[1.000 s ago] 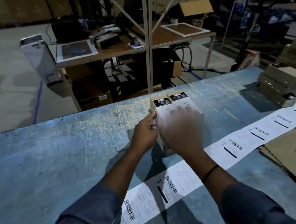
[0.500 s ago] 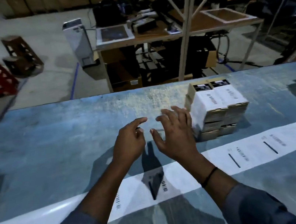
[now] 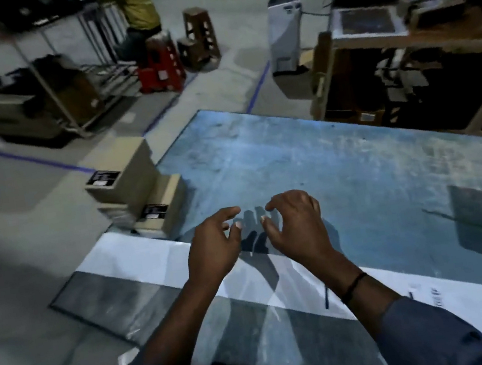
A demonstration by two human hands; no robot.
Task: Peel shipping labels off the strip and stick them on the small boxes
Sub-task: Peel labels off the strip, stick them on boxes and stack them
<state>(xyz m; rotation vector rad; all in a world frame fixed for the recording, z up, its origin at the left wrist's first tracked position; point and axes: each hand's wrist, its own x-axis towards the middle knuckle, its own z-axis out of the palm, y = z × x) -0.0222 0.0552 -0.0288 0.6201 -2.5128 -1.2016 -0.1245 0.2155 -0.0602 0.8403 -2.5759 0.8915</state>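
My left hand (image 3: 216, 244) and my right hand (image 3: 297, 225) hover side by side above the blue table (image 3: 342, 172), fingers loosely curled, holding nothing. Under my forearms the white label strip (image 3: 157, 260) runs across the table from its left end toward the lower right, where printed barcodes show. A stack of small tan boxes (image 3: 134, 174) with black stickers stands at the table's left corner, left of my left hand. The labelled boxes from a moment ago are out of view.
The table's left edge drops to a grey floor with blue tape lines. A person in a yellow top (image 3: 137, 12) sits on a red stool (image 3: 161, 65) far back. A white machine (image 3: 286, 36) and a cluttered wooden workbench (image 3: 418, 37) stand behind the table.
My view has swung left, so the labelled box stack left the frame and the unlabelled stack came in. Both hands came off the boxes and moved left, empty.
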